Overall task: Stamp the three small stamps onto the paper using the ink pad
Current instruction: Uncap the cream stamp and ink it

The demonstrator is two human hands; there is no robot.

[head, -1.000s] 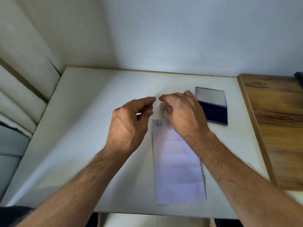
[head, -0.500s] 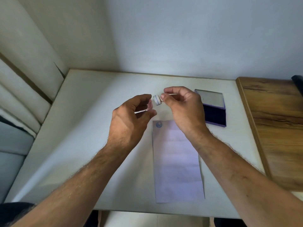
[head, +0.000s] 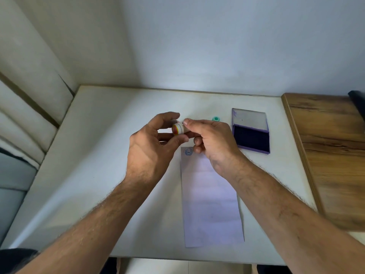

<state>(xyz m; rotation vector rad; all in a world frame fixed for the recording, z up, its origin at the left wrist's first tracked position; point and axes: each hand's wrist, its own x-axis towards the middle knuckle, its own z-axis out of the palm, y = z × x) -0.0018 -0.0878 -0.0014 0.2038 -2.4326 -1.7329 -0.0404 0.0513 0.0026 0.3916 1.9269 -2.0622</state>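
Observation:
A small round stamp [head: 178, 129], white with a red and yellow end, is held in the air above the table between both hands. My right hand [head: 209, 139] pinches its white body with thumb and forefinger. My left hand [head: 152, 143] pinches its coloured end. Below them lies a long white paper [head: 209, 196] with one blue round print [head: 188, 152] at its top left corner. A small green stamp [head: 216, 118] sits on the table behind my right hand. The open purple ink pad [head: 251, 135] lies to the right, lid folded back.
The white table [head: 94, 147] meets a wall at the back and padded panels [head: 29, 99] on the left. A wooden surface [head: 331, 147] adjoins the table on the right, with a dark object [head: 358, 101] at its far edge.
Both hands rose from the table with the small stamp between them. The stamp's red and yellow end now shows, and the green stamp has come into sight behind my right hand.

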